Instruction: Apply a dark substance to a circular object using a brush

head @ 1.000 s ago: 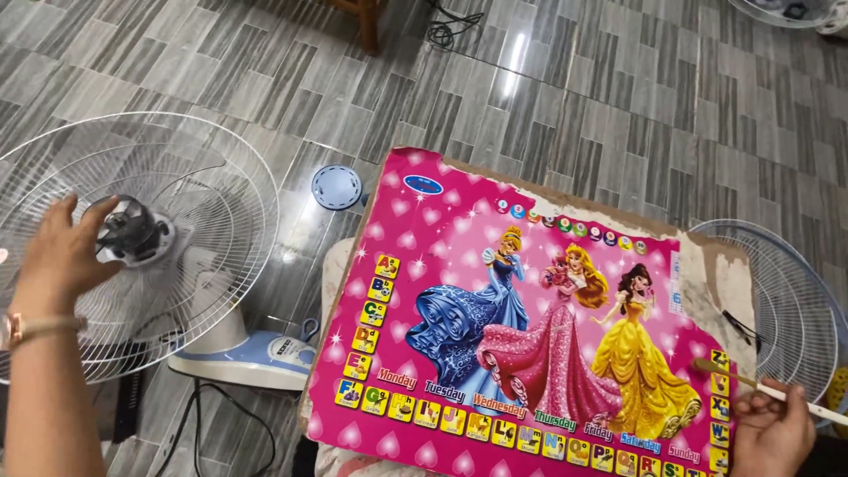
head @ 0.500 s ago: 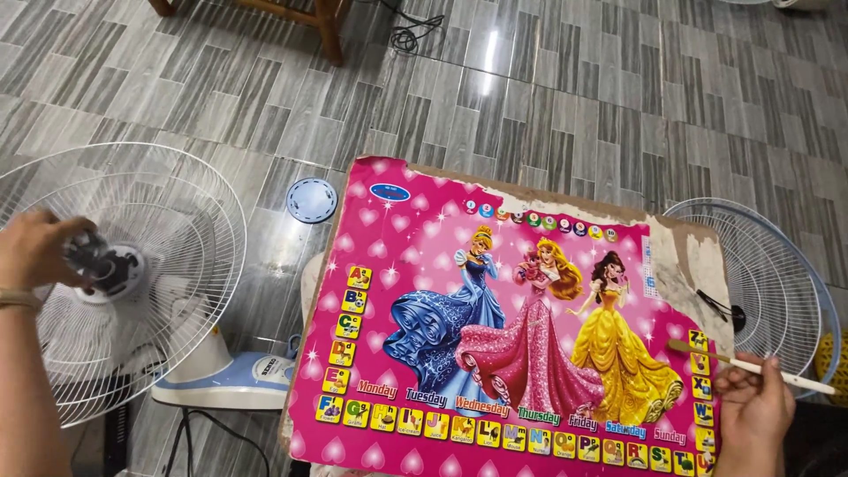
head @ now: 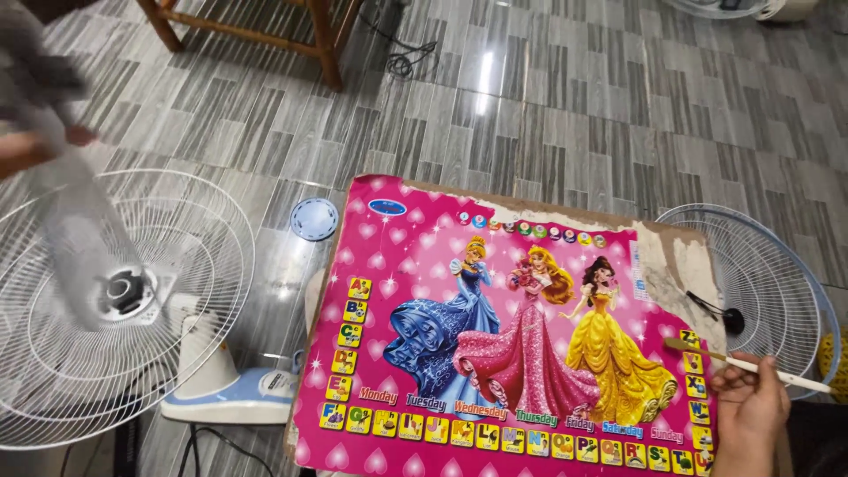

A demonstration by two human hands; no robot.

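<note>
Head view: left hand [head: 31,146] grips blurred fan blade [head: 75,238] — right hand [head: 749,408] pinches brush [head: 751,362].

The pink picture board [head: 521,344] lies in the middle, the white wire fan [head: 124,300] left (on the floor [head: 574,115]), the round wire fan cover [head: 760,274] right.

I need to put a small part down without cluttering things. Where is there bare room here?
The tiled floor beyond the pink poster board, between the wooden chair legs and the loose fan grille, is bare. The board's pink middle is free too. It is crowded between the fan's rear guard, its base and the round cap.
</note>
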